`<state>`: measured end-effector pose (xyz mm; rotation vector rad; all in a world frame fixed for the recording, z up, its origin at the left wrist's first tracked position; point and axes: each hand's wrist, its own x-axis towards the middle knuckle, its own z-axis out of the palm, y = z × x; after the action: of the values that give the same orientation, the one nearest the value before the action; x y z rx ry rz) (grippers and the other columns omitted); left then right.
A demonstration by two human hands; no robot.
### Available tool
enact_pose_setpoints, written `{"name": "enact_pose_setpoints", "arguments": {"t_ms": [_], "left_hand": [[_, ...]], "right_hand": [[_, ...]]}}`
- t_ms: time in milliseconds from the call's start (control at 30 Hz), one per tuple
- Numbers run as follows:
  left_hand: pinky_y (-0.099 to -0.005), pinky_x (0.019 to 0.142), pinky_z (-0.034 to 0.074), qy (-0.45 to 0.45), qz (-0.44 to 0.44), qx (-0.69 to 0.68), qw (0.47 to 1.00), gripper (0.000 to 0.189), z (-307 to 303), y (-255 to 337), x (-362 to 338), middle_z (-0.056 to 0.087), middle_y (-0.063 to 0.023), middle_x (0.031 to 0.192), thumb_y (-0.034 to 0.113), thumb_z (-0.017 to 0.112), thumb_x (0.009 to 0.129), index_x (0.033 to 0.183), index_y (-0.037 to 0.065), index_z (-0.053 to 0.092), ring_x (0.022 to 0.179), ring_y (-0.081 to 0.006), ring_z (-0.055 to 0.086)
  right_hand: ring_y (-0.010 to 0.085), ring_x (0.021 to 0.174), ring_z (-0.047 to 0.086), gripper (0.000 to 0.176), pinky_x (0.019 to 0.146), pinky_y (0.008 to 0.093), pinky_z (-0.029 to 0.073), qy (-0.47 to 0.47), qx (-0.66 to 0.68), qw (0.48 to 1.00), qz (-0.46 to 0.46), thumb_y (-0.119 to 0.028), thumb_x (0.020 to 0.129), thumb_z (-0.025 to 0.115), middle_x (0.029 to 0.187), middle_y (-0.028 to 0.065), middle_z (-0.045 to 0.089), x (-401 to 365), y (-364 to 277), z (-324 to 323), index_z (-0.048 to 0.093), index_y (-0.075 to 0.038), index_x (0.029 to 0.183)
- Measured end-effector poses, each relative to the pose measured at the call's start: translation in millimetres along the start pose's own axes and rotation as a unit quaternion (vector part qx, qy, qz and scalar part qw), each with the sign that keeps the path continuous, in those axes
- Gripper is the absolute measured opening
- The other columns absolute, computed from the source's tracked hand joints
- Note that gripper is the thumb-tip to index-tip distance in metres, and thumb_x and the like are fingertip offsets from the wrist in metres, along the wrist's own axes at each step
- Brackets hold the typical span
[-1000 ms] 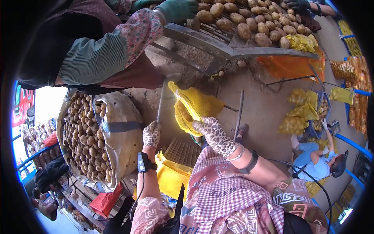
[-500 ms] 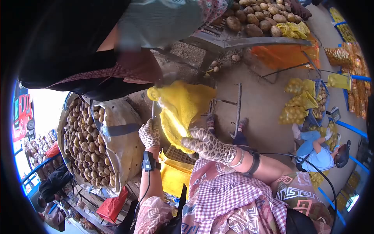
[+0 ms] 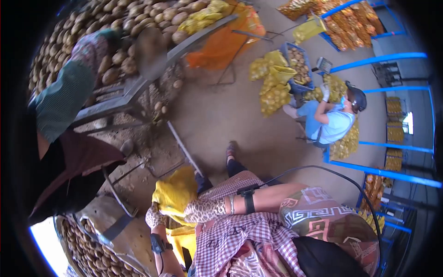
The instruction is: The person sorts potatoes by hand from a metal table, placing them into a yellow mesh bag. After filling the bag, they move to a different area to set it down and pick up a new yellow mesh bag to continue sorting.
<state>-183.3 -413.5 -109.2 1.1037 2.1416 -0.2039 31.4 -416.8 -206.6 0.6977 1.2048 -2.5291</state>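
While fingers of left hand [image 3: 153,216], leopard-print gloved, curled shut on lower edge of crumpled yellow mesh sack [image 3: 176,194], right hand [image 3: 203,210], same glove, gripped sack's right side, fingertips buried in folds. Sack sat lower centre of frame. Open bulk bag of brown potatoes [image 3: 87,247] lower left. Grey metal sorting table [image 3: 194,37] upper left, co-worker's green striped sleeve [image 3: 60,99] beside it. Seated person in blue shirt [image 3: 330,124] right of centre.

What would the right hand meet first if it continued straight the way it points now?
The yellow mesh bag: the right hand points toward it and seems to touch it. The left hand lies just beyond, though depth is unclear.
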Motion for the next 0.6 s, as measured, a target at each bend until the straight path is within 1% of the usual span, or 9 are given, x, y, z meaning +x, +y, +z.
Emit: {"name": "enact_pose_setpoints", "arguments": {"t_ms": [33,100,133,200,267,333,433,533,600], "left_hand": [[-0.0438,0.081,0.051,-0.031,-0.024,0.001,0.999,0.032,6,1,6,0.068,-0.0185,0.098,0.026,0.063,0.081,0.107,0.008,0.064,0.096,-0.0359,0.064],[-0.0441,0.080,0.052,-0.058,-0.028,0.055,0.996,0.031,28,6,20,0.068,-0.0187,0.095,0.027,0.062,0.082,0.105,0.006,0.064,0.094,-0.0363,0.065],[-0.0443,0.080,0.052,-0.069,-0.015,0.101,0.992,0.031,54,-4,30,0.068,-0.0189,0.095,0.027,0.061,0.083,0.104,0.005,0.064,0.093,-0.0364,0.065],[-0.0435,0.081,0.052,-0.108,0.046,0.122,0.986,0.031,71,12,27,0.068,-0.0178,0.098,0.028,0.060,0.084,0.105,0.006,0.064,0.093,-0.0355,0.065],[-0.0429,0.081,0.053,-0.148,0.132,0.156,0.968,0.029,96,24,34,0.068,-0.0166,0.100,0.028,0.058,0.085,0.105,0.008,0.064,0.092,-0.0338,0.066],[-0.0433,0.080,0.053,-0.155,0.165,0.173,0.958,0.029,105,65,28,0.069,-0.0164,0.098,0.029,0.057,0.085,0.106,0.009,0.064,0.092,-0.0332,0.066],[-0.0468,0.079,0.052,-0.189,0.183,0.159,0.952,0.031,107,138,12,0.069,-0.0186,0.096,0.032,0.057,0.083,0.101,0.008,0.068,0.090,-0.0355,0.066],[-0.0467,0.084,0.051,-0.263,0.191,0.203,0.924,0.038,114,201,8,0.068,-0.0202,0.101,0.034,0.054,0.085,0.113,0.011,0.065,0.095,-0.0369,0.065],[-0.0465,0.084,0.050,-0.263,0.205,0.165,0.928,0.044,121,242,9,0.067,-0.0220,0.103,0.039,0.049,0.088,0.119,0.011,0.060,0.097,-0.0369,0.064]], "right_hand": [[0.0233,0.068,0.062,0.029,0.065,0.0385,0.049,-0.069,-0.083,0.993,-0.045,-0.028,0.091,0.062,0.079,0.0124,0.068,8,43,-34,0.067,0.000,0.092],[0.0267,0.072,0.064,0.030,0.070,0.0404,0.049,-0.105,-0.350,0.927,-0.080,-0.028,0.093,0.056,0.085,0.0165,0.070,-50,-59,-70,0.068,0.000,0.096],[0.0267,0.072,0.064,0.030,0.070,0.0404,0.049,-0.095,-0.351,0.928,-0.081,-0.028,0.093,0.056,0.085,0.0165,0.070,-78,-85,-77,0.068,0.000,0.096],[0.0307,0.076,0.066,0.034,0.072,0.0414,0.050,0.007,-0.326,0.944,0.055,-0.030,0.091,0.055,0.089,0.0189,0.070,-125,-104,-89,0.069,0.001,0.097],[0.0331,0.079,0.066,0.036,0.073,0.0428,0.050,0.046,-0.371,0.926,0.050,-0.032,0.089,0.055,0.090,0.0197,0.069,-152,-67,-118,0.069,0.001,0.096],[0.0356,0.081,0.066,0.037,0.075,0.0443,0.050,0.090,-0.411,0.906,0.048,-0.033,0.087,0.056,0.091,0.0204,0.069,-180,-44,-135,0.069,0.001,0.095],[0.0372,0.087,0.066,0.039,0.078,0.0467,0.050,0.190,-0.289,0.934,0.090,-0.036,0.085,0.056,0.094,0.0202,0.069,-232,-40,-156,0.070,-0.002,0.097],[0.0359,0.089,0.066,0.038,0.080,0.0459,0.050,0.304,-0.158,0.936,0.080,-0.038,0.086,0.055,0.095,0.0200,0.069,-300,-80,-166,0.070,-0.005,0.095],[0.0311,0.092,0.065,0.037,0.085,0.0434,0.047,0.356,-0.264,0.886,0.140,-0.035,0.093,0.050,0.097,0.0174,0.068,-349,-105,-182,0.067,-0.005,0.107]]}}
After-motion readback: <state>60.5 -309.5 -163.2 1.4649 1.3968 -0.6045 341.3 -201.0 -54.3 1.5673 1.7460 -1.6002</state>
